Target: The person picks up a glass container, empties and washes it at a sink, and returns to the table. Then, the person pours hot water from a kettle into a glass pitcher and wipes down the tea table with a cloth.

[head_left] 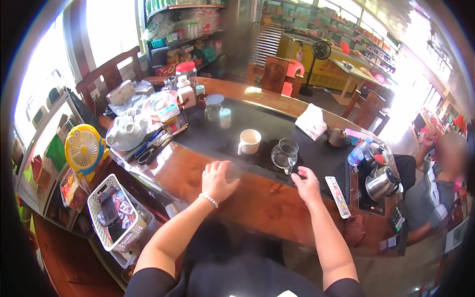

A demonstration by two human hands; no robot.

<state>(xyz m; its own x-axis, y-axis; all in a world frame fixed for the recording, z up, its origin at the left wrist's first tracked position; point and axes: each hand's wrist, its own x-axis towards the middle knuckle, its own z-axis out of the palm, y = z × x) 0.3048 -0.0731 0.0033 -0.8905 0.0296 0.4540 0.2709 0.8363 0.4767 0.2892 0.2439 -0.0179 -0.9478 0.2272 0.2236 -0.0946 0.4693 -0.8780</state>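
Note:
My left hand (pixel 217 183), with a beaded bracelet at the wrist, is curled round what looks like a small clear cup (pixel 233 172) above the wooden table edge. My right hand (pixel 307 186) has its fingers apart and holds nothing; its fingertips are close to the handle of a glass pitcher (pixel 284 155). That pitcher stands upright on the dark table inlay (pixel 198 129). Left of it is a white mug (pixel 249 141), its handle toward the left.
A long patterned packet (pixel 338 197) lies right of my right hand. Beyond are a tissue pack (pixel 311 121), a water bottle (pixel 359 152) and a steel kettle (pixel 383 183). Scissors (pixel 147 154) and a white basket (pixel 115 213) are at left. Another person (pixel 438 183) sits at right.

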